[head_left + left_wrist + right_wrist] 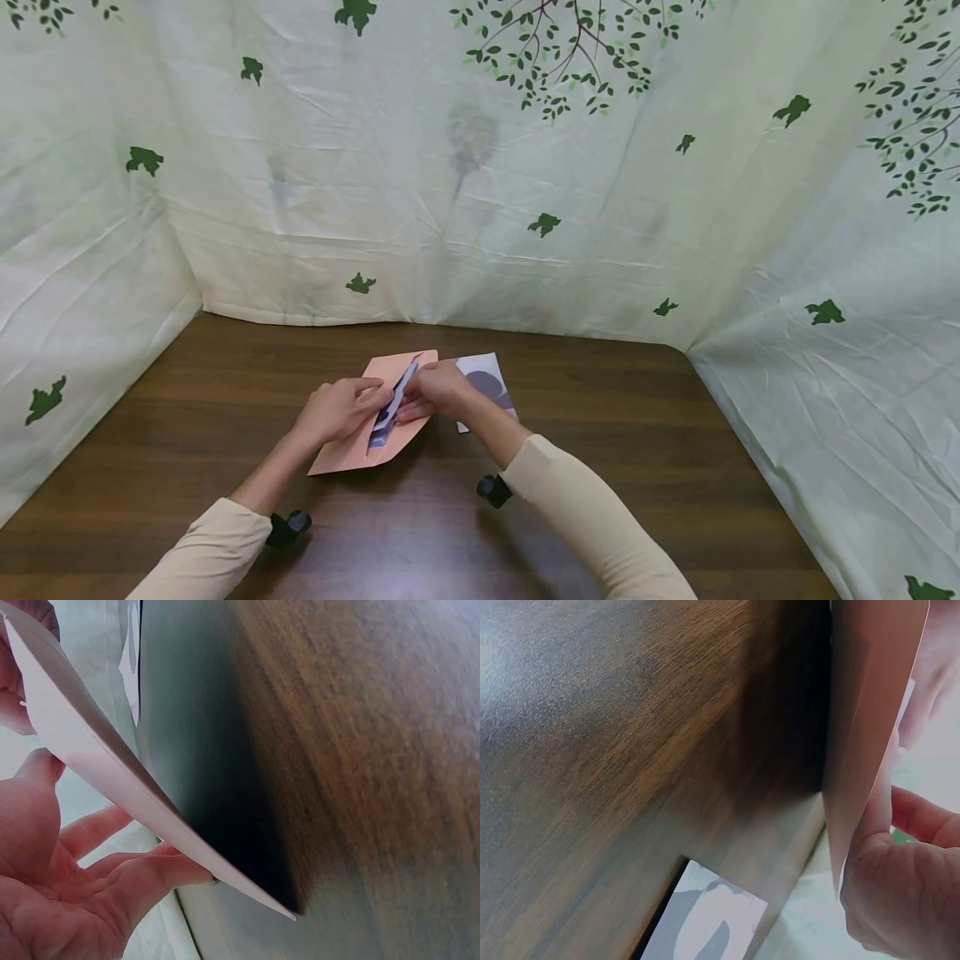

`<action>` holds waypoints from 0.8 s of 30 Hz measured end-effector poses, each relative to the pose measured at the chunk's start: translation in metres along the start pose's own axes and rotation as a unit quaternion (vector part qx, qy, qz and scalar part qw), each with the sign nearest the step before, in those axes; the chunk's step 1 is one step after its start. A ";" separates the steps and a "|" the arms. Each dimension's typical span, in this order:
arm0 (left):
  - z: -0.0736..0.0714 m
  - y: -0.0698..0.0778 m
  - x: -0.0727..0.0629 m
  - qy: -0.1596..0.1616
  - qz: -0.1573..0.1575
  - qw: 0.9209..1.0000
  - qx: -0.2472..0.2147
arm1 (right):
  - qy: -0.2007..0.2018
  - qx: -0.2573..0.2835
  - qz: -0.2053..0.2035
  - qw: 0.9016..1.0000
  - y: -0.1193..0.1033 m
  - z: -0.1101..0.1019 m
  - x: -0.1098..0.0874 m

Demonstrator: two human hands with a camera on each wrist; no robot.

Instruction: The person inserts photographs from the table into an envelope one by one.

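Note:
A peach paper envelope (pixel 337 454) is tilted over the table, its slanted opening facing up. Inside that opening sits a grey-and-white printed paper (pixel 395 404), partly sticking out. My left hand (pixel 347 408) holds the envelope along the left side of the opening, fingers on its upper face and thumb by the paper. From the other side my right hand (pixel 435 390) pinches the paper, its fingertips down at the opening. In the left wrist view the envelope (pixel 112 765) slants across in front of the left hand (pixel 82 877). The right wrist view shows the right hand (pixel 904 885) against the envelope's edge.
Just right of the envelope, a white card with grey shapes (pixel 487 383) lies on the brown wooden table (pixel 600 467), partly behind the right forearm. A pale curtain with green leaves (pixel 420 208) hangs around the back and sides. Black wrist cameras (pixel 288 527) hang under both forearms.

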State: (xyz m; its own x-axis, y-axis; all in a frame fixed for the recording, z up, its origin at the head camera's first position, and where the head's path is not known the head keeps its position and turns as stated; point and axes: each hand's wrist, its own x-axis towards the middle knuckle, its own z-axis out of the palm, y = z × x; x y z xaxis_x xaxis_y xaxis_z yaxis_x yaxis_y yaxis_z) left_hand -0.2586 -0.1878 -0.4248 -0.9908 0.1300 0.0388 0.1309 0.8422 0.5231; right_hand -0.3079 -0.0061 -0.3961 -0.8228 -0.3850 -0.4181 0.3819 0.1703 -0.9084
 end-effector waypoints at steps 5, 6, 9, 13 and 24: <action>0.000 0.000 0.001 -0.001 0.004 1.000 0.005 | -0.005 0.001 0.008 1.000 0.000 0.002 0.000; 0.000 0.000 0.001 -0.001 0.004 1.000 0.006 | -0.005 0.000 0.009 1.000 0.000 0.002 0.001; 0.000 0.000 0.001 0.000 0.004 1.000 0.005 | -0.003 -0.004 0.010 1.000 0.000 0.003 0.001; 0.000 0.000 0.001 0.002 0.006 1.000 0.004 | 0.002 -0.004 0.010 1.000 0.000 0.004 0.001; 0.000 -0.001 0.001 0.004 0.006 1.000 0.007 | 0.009 -0.006 0.008 1.000 0.003 0.006 0.004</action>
State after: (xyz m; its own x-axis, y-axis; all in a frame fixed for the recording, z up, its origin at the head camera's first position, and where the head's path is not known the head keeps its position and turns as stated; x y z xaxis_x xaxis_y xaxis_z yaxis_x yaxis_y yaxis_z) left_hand -0.2594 -0.1888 -0.4251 -0.9894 0.1357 0.0514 0.1428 0.8474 0.5113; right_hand -0.3073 -0.0125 -0.4000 -0.8239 -0.3652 -0.4334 0.3906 0.1882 -0.9011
